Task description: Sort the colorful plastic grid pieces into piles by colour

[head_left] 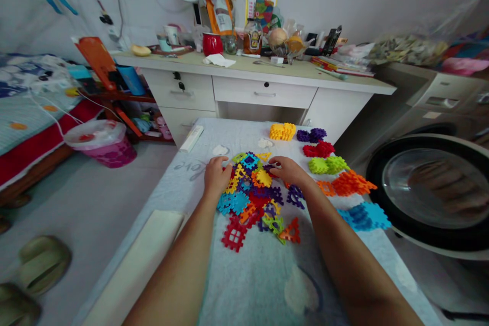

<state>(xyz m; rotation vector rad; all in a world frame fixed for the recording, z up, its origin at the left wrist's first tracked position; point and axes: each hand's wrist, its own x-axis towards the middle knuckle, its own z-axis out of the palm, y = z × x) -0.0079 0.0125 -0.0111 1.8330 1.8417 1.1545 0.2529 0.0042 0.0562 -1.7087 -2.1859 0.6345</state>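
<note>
A mixed heap of colourful plastic interlocking tiles (255, 194) lies on a pale cloth-covered table (244, 275). My left hand (216, 176) rests on the heap's left edge, fingers curled down onto the tiles. On the heap's upper right, my right hand (290, 170) reaches left with fingers bent over the pieces. Whether either hand grips a tile is hidden. To the right lie sorted piles: yellow (282, 131), purple (311, 135), red (319, 150), green (327, 165), orange (347, 183) and blue (364, 216).
A cluttered white desk (263, 74) with drawers stands behind the table. A washing machine (431, 188) is at the right. A pink bin (100, 142) and a bed (30, 112) are at the left. Slippers (40, 262) lie on the floor.
</note>
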